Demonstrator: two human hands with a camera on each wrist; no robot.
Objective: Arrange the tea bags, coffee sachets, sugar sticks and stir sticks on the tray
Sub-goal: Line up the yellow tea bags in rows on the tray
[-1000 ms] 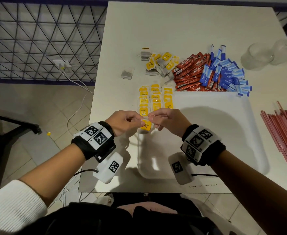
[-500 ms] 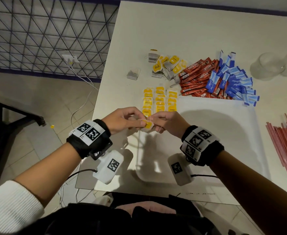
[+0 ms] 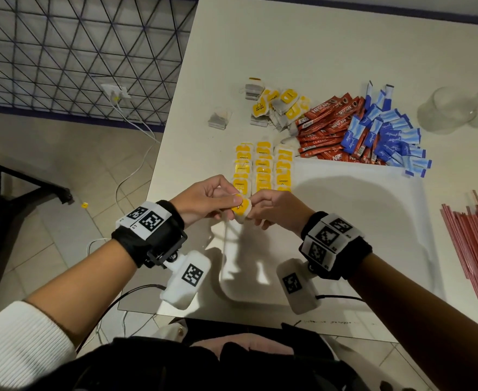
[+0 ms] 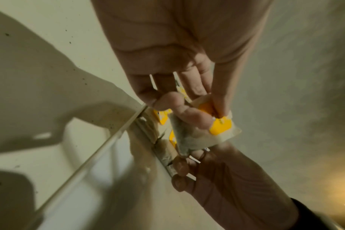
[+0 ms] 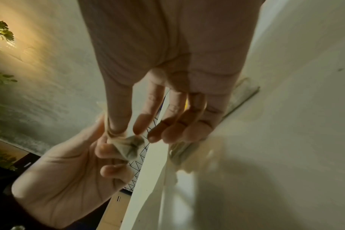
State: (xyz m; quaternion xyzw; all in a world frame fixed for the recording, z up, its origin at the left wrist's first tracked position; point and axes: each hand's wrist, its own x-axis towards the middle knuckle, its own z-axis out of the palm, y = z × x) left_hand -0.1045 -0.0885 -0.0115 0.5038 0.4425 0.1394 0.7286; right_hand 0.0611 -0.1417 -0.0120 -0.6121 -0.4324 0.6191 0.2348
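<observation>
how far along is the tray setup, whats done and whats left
Early. Done: three rows of tea bags lie at the tray corner. In hand: left hand and right hand pinch one tea bag. Left: loose tea bags, coffee sachets, sugar sticks and stir sticks on the table.

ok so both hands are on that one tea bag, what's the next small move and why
Probably lower the tea bag onto the tray at the near end of the left-hand column of the tea bag rows. Left hand and right hand both pinch it just above that spot, and that column looks open there.
</observation>
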